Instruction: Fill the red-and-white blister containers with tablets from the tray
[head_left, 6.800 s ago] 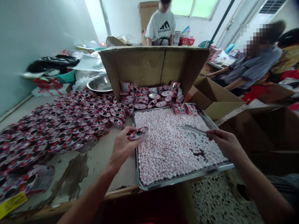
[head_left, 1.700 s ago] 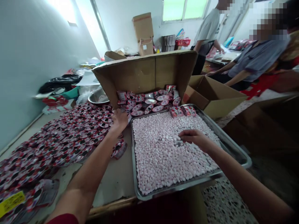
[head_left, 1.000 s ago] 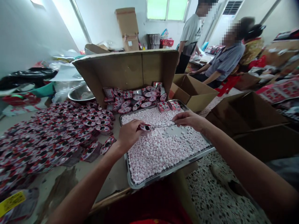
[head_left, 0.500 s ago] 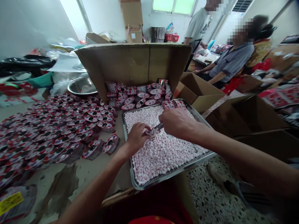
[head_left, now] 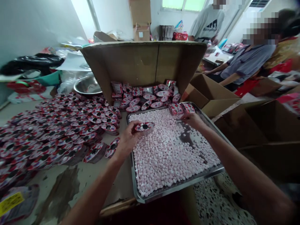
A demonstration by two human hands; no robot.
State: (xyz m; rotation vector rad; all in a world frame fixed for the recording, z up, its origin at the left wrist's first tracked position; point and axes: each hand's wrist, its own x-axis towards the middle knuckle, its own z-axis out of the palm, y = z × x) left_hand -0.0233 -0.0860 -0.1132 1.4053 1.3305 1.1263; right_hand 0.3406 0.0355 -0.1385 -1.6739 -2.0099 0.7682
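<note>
My left hand (head_left: 129, 134) is closed around a small red-and-white packet (head_left: 149, 127) with an oval top and a dark round opening. It holds the packet upright over the left part of a metal tray (head_left: 161, 197). Small pale pink candies (head_left: 159, 159) cover much of the tray. My right hand (head_left: 192, 120), fingers pinched, is low over the candies at the tray's far right. A small metal scoop is in it, mostly hidden by the fingers. Just beyond that hand, two packets (head_left: 181, 108) lie at the tray's far edge.
Many open-topped packets (head_left: 70, 131) stand in rows on the table at left. Behind the tray, a cardboard box on its side (head_left: 131, 59) holds more packets. A steel bowl (head_left: 87, 85) stands at back left. Open cartons (head_left: 211, 90) and two co-workers (head_left: 248, 62) are at right.
My right hand has moved right, taking the scoop away from the packet to the tray's far side. My left hand keeps the packet, whose oval top now shows. The view has shifted slightly.
</note>
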